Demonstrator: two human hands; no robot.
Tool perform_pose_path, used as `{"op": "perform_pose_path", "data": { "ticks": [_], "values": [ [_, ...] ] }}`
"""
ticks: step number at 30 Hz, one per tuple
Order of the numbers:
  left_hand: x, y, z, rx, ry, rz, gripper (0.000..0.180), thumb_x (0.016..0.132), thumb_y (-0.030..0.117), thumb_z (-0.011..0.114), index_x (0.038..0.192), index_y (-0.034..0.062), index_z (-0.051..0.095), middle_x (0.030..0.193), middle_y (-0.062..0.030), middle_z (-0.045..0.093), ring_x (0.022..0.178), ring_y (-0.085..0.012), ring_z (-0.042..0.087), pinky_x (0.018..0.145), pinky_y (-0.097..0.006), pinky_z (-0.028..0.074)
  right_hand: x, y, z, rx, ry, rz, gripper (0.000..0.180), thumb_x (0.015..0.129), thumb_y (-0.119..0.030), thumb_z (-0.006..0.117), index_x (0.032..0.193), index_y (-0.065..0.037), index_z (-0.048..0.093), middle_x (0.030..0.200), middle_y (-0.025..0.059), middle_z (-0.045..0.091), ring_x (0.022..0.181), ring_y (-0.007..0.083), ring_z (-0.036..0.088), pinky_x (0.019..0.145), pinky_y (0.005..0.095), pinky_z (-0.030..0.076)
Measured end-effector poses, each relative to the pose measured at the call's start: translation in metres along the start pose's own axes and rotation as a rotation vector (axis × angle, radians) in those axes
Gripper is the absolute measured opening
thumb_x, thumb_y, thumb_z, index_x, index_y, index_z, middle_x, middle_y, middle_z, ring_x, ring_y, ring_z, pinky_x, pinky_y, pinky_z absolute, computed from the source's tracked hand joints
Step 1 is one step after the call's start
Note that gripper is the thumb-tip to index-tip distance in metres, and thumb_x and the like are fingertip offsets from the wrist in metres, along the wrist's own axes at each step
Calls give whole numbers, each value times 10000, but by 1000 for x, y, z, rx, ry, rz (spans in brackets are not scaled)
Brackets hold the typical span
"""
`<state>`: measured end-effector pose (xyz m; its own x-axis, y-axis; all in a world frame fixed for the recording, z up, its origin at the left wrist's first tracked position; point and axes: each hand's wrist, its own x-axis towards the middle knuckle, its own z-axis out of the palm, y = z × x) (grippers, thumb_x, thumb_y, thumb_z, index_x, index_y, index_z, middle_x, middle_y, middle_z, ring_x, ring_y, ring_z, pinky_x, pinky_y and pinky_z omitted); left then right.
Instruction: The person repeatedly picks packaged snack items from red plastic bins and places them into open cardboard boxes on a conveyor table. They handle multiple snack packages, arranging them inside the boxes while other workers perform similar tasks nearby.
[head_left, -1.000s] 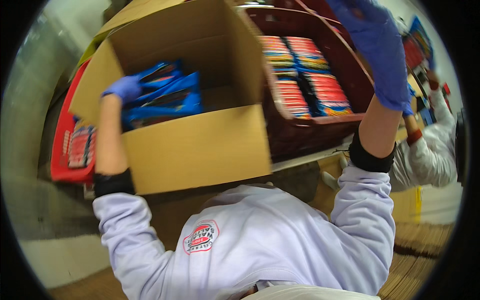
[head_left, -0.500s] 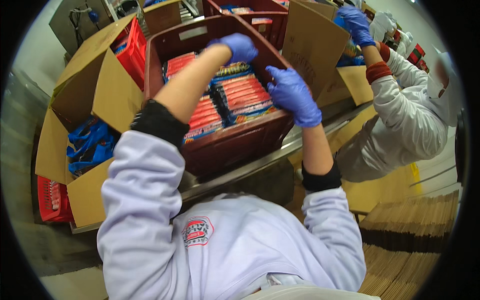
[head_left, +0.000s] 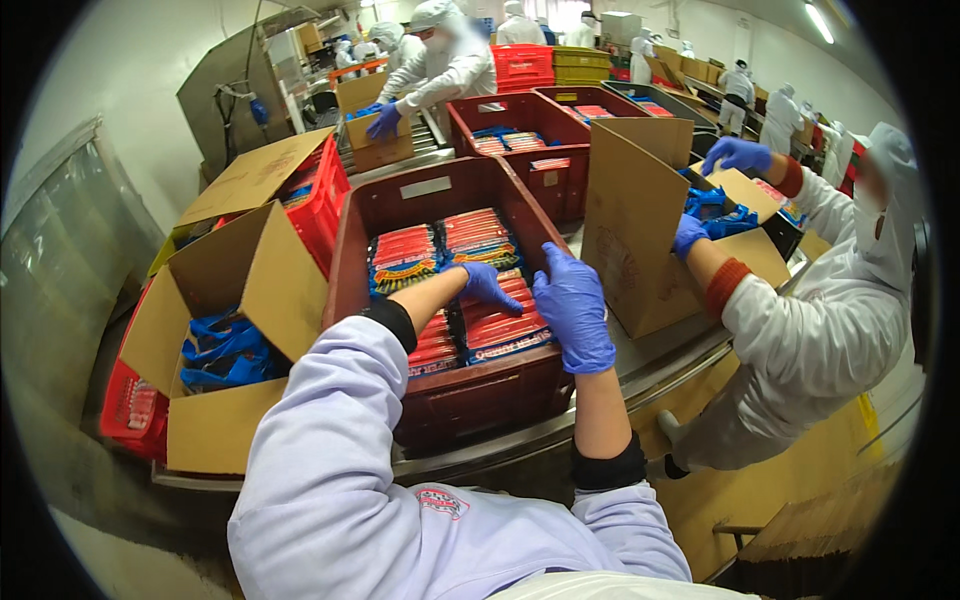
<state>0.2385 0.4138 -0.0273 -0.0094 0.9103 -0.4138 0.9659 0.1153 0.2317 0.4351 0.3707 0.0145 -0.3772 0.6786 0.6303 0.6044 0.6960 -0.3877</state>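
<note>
Cardboard box point(head_left: 215, 440) far left of left hand, flaps open, blue packs point(head_left: 225, 352) inside. Left hand point(head_left: 487, 283), blue glove, down in dark red crate point(head_left: 470, 395), fingers curled onto red packets point(head_left: 490, 322), looks like gripping one, can't tell for sure. Right hand point(head_left: 574, 308) just beside it, fingers spread fairly open, lying flat on same packets near crate's right wall, nothing clamped. Crate sits on metal table point(head_left: 660, 362). Right of right hand: tilted cardboard box point(head_left: 635, 235), coworker in white reaching into it with blue gloves.
</note>
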Motion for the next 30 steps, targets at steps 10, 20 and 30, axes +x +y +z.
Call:
{"op": "perform_pose_path", "data": {
  "ticks": [10,20,30],
  "values": [
    [-145,56,-62,204,364,228,609,523,468,755,861,-21,624,866,-194,620,810,-310,604,750,-363,474,10,17,4,433,446,-22,371,793,-144,610,1120,4,516,953,127,601,850,182,578,707,317,478],
    [-369,-72,-140,-815,1083,722,244,726,165,686,911,31,600,734,3,594,578,-58,526,503,-190,419,41,-206,-44,906,186,-152,437,709,-252,691,1071,-58,542,987,111,582,951,172,561,796,319,448],
    [-336,-331,-30,-390,921,41,741,614,541,690,1129,36,524,1049,-195,571,981,-301,545,827,-353,436,81,-457,43,32,429,-653,676,381,-279,811,951,-78,508,900,164,576,865,368,550,742,411,453]
  ]
}}
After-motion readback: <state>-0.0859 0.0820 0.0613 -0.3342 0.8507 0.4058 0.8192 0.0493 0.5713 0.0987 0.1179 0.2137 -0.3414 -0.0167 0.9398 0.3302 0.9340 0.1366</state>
